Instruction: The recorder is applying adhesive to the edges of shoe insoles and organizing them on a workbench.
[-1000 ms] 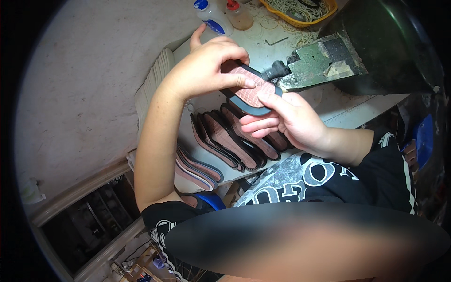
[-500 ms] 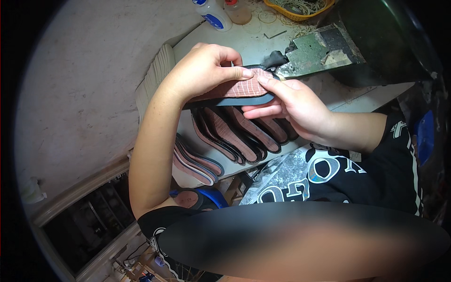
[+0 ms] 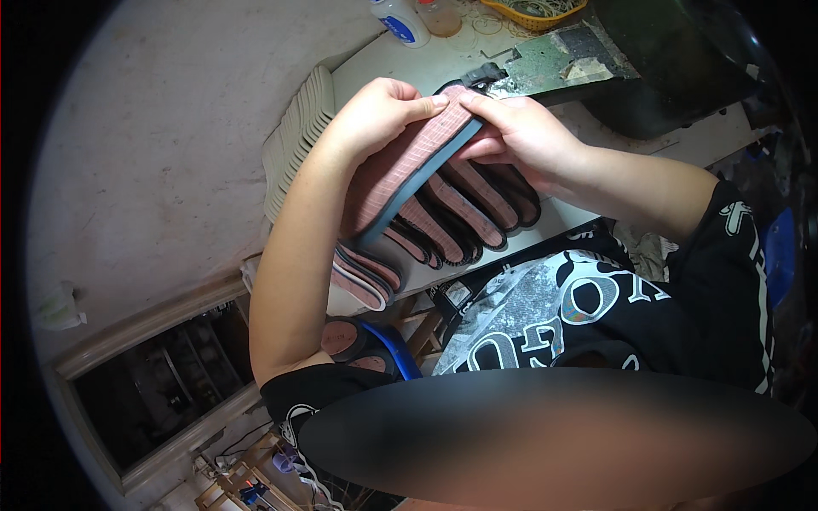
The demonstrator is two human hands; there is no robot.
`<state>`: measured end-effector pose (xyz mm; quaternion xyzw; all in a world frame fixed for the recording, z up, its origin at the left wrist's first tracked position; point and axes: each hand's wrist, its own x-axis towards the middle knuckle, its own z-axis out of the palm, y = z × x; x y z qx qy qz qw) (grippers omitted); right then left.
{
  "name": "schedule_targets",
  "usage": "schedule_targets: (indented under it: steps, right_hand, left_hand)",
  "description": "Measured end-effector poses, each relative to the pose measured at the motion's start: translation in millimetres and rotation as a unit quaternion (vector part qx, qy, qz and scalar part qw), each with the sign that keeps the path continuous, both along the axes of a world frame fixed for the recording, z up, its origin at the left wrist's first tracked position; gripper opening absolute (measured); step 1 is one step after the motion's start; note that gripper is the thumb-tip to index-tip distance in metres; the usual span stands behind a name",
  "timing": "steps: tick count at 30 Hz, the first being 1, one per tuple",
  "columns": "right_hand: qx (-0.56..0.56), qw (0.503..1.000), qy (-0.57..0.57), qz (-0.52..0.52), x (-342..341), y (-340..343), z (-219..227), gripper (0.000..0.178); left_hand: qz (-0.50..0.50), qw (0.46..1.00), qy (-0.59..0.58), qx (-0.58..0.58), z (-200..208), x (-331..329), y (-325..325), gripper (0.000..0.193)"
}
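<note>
A shoe sole with a pinkish-brown, white-lined face and a blue-grey edge is held between both my hands, slanting from upper right to lower left. My left hand grips its upper left side, thumb pressed on the face, fingers mostly hidden behind. From the right, my right hand pinches the far end, its thumb on top and fingers underneath. That far end lies close to a black part of a worn green machine; whether they touch I cannot tell.
Several dark-edged soles lie in a row on the white table below my hands. Pale soles are stacked by the wall. Behind stand a white bottle, a clear bottle and a yellow basket. A blue container sits below the table.
The sole has swung from nearly level to a steep slant, its near end now pointing down and left. Both hands have kept their grip and turned with it. The view has shifted slightly.
</note>
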<state>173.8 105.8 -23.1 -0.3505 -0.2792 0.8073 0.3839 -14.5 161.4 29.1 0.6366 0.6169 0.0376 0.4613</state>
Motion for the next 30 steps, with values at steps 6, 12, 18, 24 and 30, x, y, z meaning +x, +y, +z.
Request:
schedule_targets:
  steps: [6,12,18,24,30]
  right_hand:
    - [0.009,0.998,-0.055,-0.001,0.1,1.4,-14.2,0.032]
    - [-0.013,0.997,-0.026,0.065,20.7,-0.3,-6.5,0.024]
    - [0.039,0.971,-0.051,0.231,55.1,-33.6,7.2,0.037]
    - [0.027,0.992,-0.014,0.122,40.9,-25.9,-13.7,0.036]
    - [0.027,0.996,-0.037,0.082,24.0,1.5,-39.0,0.028]
  left_hand:
    - [0.053,0.999,-0.009,-0.01,-11.0,1.0,-9.1,0.039]
    - [0.073,0.988,-0.102,-0.094,-2.2,11.1,-16.6,0.044]
    - [0.139,0.973,-0.165,-0.086,-17.4,8.8,-15.4,0.042]
    - [0.097,0.988,-0.113,-0.029,-22.4,2.1,22.0,0.047]
    - [0.124,0.988,-0.044,0.08,-35.6,-12.7,39.7,0.051]
